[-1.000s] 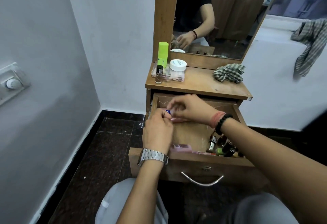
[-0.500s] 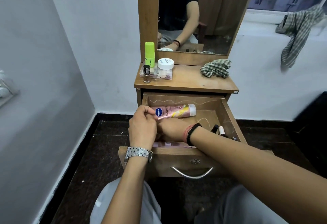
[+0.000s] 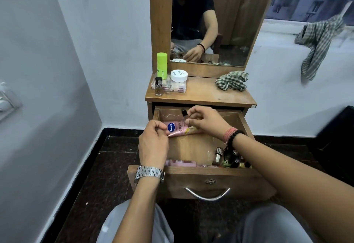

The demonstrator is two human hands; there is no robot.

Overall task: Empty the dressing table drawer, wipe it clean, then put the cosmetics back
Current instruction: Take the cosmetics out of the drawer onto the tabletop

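The wooden drawer point(image 3: 199, 175) of the dressing table is pulled open. My left hand point(image 3: 153, 143) pinches the crimped end of a pink lotion tube point(image 3: 177, 128) lying across the drawer's back part. My right hand point(image 3: 203, 121) is above the tube's other end and pinches a small black-capped item point(image 3: 184, 112). Several small bottles and nail polishes point(image 3: 229, 158) lie in the drawer's front right corner. A pink flat case point(image 3: 182, 163) sits along the front wall.
On the table top point(image 3: 203, 93) stand a green stick point(image 3: 161, 68), a small black-capped bottle point(image 3: 158, 86), a clear box point(image 3: 170, 87) with a white jar point(image 3: 179, 75) on it, and a checked cloth point(image 3: 231, 80). A mirror stands behind. Walls close in left and right.
My right hand came up from the drawer's front to the back, now pinching a small black-capped item. My left hand shifted its hold along the pink tube's end.
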